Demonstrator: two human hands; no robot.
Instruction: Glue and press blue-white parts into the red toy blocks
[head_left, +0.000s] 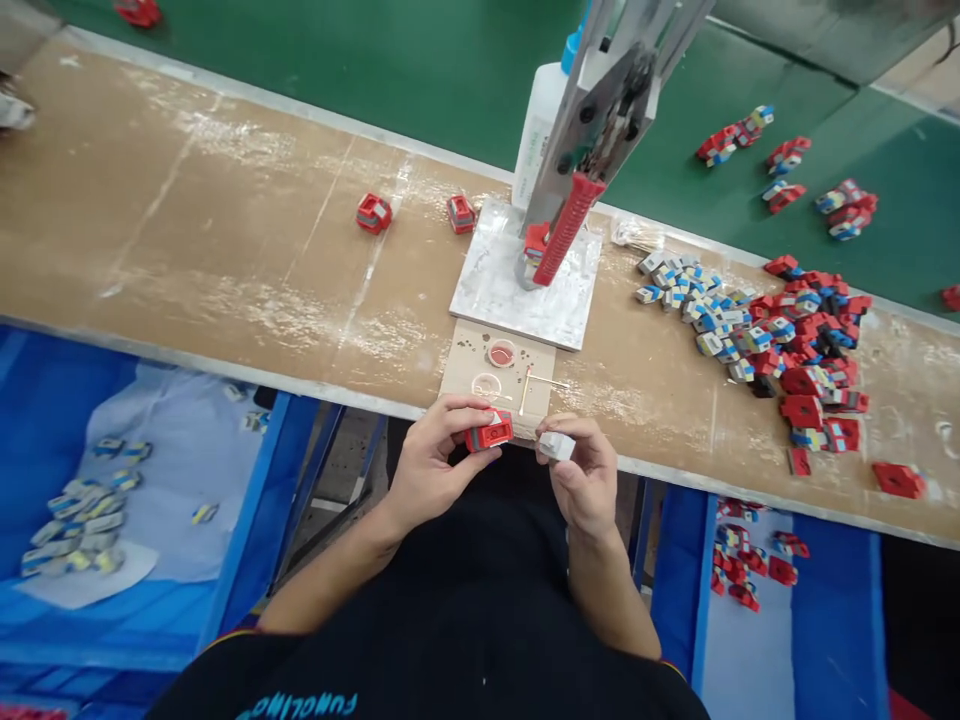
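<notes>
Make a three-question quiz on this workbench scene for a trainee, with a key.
1. Multiple choice: what does the left hand hold?
A) a cotton swab
B) a red block-like part
C) a sheet of paper

2. True or false: the grey block-like part in the right hand is apart from the red one.

3. Fill in: the white bottle behind the metal lever press has a ____ cap.

Key: 1 B; 2 true; 3 blue.

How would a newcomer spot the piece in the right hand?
Find the press on the bench, then look toward the near edge. The right hand there holds the piece: pale grey, unlike the red part in the left hand.
</notes>
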